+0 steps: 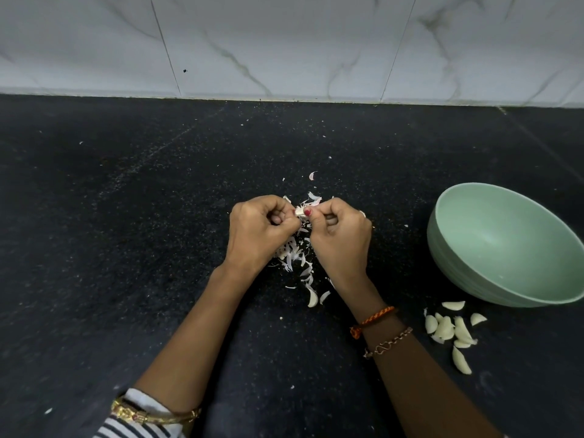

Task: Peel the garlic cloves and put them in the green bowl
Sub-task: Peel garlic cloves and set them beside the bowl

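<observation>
— Hands?
— Left hand and right hand both pinch one garlic clove between them, above the skin scraps on the counter.
— Handling?
— Small, light, firm, likely slippery once bare (skin papery). Grip the ends, tear from the tip.
— Green bowl?
— To the right, looks empty; peeled cloves, I think, lie just beside it.

Your left hand and right hand meet knuckles up at centre, fingers curled, thumbs and fingertips pinching one garlic clove between them. Both forearms slope inward from the lower edge; your wrists are bent slightly.
</observation>
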`<state>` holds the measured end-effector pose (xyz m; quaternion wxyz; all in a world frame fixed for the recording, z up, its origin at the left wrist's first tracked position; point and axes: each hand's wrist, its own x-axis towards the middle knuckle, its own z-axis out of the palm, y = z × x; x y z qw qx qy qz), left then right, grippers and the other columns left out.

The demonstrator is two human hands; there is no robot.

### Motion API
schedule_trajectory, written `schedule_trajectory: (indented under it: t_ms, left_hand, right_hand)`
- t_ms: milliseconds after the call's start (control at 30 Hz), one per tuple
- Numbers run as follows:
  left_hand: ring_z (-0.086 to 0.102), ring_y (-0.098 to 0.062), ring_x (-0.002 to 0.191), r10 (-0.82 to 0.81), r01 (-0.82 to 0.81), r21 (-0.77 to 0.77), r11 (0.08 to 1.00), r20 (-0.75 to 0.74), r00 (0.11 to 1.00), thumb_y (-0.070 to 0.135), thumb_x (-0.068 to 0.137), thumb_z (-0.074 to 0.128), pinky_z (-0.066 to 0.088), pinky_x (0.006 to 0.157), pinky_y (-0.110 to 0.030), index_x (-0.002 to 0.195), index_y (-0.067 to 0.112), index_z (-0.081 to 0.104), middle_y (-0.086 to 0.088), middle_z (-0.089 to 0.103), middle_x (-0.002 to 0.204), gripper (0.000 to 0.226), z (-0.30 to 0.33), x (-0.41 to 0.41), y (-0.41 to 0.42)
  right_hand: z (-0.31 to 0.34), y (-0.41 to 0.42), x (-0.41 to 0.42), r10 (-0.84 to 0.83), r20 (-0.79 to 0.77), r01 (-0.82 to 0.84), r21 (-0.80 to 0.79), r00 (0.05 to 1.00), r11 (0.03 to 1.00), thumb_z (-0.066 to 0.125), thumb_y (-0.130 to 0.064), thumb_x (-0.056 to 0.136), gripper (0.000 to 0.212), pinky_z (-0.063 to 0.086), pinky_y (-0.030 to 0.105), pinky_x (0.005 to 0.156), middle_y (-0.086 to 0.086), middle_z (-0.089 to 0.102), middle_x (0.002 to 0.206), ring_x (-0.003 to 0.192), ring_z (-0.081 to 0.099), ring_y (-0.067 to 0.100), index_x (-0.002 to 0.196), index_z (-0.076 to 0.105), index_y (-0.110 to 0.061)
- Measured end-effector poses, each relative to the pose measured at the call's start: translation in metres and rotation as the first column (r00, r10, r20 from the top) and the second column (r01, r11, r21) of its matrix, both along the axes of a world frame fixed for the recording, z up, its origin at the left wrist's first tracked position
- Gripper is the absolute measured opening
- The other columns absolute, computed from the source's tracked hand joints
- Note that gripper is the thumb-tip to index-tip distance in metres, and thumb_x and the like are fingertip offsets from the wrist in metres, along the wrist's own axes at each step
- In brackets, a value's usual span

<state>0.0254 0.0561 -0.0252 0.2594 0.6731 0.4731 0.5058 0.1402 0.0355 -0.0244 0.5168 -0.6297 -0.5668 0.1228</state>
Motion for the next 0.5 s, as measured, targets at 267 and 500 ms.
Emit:
schedule_trajectory:
  t_ms: [267, 500]
  left_hand:
    - [0.047, 0.002, 0.047, -0.032, 0.066, -0.159, 0.985, 0.207, 0.978, -0.006, 0.074, 0.065, 0.04, 0.049, -0.01, 0.064, 0.012, 0.063, 0.014, 0.056, 0.049, 0.021, 0.009, -0.001, -0.001]
    - [0.049, 0.0, 0.051, -0.022, 0.122, -0.261, 0.958, 0.356, 0.934, -0.003, 0.082, 0.058, 0.043, 0.053, -0.013, 0.062, 0.011, 0.061, 0.01, 0.058, 0.052, 0.024, 0.012, 0.001, -0.002]
  right_hand:
    - [0.009, 0.001, 0.003, 0.194, -0.462, -0.263, -0.089, 0.865, 0.961, 0.058, -0.002, 0.087, 0.023, 0.047, 0.015, 0.053, -0.005, 0.058, 0.057, 0.05, 0.054, 0.0, 0.067, 0.061, -0.013]
    - [0.019, -0.002, 0.006, 0.297, -0.805, -0.415, 0.07, 0.514, 0.907, 0.053, -0.003, 0.086, 0.018, 0.045, 0.013, 0.051, -0.005, 0.06, 0.051, 0.051, 0.054, 0.002, 0.07, 0.06, -0.009]
